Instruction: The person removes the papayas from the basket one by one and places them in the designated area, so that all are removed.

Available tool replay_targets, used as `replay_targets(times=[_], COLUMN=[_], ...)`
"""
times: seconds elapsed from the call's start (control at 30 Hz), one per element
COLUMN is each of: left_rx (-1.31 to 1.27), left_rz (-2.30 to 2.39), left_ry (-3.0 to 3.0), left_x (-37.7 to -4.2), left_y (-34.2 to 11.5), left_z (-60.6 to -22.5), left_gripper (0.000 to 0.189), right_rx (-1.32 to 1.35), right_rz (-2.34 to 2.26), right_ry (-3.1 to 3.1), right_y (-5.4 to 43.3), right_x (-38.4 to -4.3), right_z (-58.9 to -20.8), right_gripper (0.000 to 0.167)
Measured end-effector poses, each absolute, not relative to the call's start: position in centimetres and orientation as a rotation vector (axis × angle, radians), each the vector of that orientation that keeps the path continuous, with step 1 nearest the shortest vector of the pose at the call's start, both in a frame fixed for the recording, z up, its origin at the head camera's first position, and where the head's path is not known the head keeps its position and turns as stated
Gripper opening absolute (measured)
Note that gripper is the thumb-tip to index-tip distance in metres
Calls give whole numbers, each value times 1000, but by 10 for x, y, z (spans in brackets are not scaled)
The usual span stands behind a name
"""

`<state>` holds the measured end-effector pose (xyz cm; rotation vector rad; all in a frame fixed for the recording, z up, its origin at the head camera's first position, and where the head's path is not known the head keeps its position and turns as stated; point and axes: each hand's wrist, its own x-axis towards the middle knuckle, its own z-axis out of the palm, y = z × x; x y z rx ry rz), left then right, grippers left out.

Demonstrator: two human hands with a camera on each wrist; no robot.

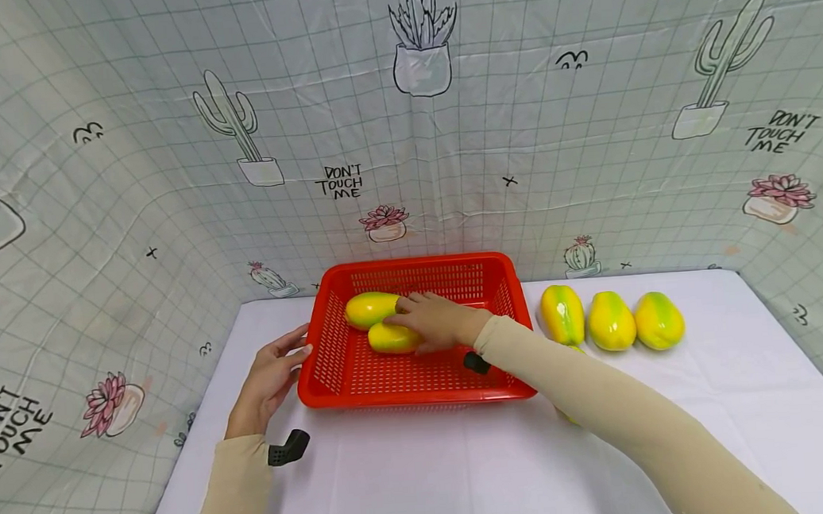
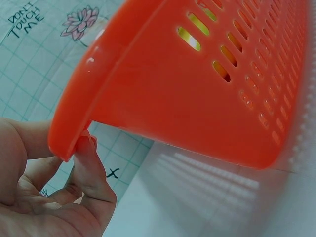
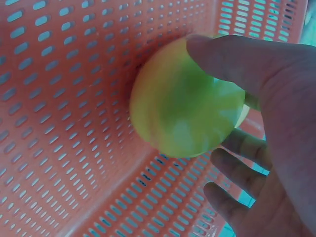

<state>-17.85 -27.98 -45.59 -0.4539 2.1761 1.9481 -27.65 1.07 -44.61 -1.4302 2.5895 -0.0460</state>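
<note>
A red perforated plastic basket (image 1: 421, 397) stands on the white-covered table. My left hand (image 1: 273, 378) pinches its left rim between thumb and fingers, as the left wrist view shows. Inside lie two smooth yellow-green papaya-like fruits, a rear fruit (image 1: 369, 310) and a front fruit (image 1: 391, 338), close together on the left side. Over them reaches my right hand (image 1: 440, 319), fingers spread and palm down. In the right wrist view its thumb touches the rounded end of one fruit (image 3: 182, 103), while the other fingers stand loosely apart beside it.
Right of the basket stand three similar fruits: a left one (image 1: 562, 314), a middle one (image 1: 611, 321) and a right one (image 1: 660, 321). More yellow shows beside my right sleeve (image 1: 608, 402), mostly hidden. A printed cloth backdrop (image 1: 432, 144) rises behind the table.
</note>
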Motion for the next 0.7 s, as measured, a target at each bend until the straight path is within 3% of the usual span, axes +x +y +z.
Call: replay_targets(times=[0.7], left_rx=[-473], left_rz=[1947], left_ry=[2171], left_x=[-178], left_y=[-278], left_z=[-456], left_gripper=[57], right_rx=[-1449], right_rz=[59], right_ry=[2535], right_y=[18], right_x=[-272], right_z=[-444], right_gripper=[82])
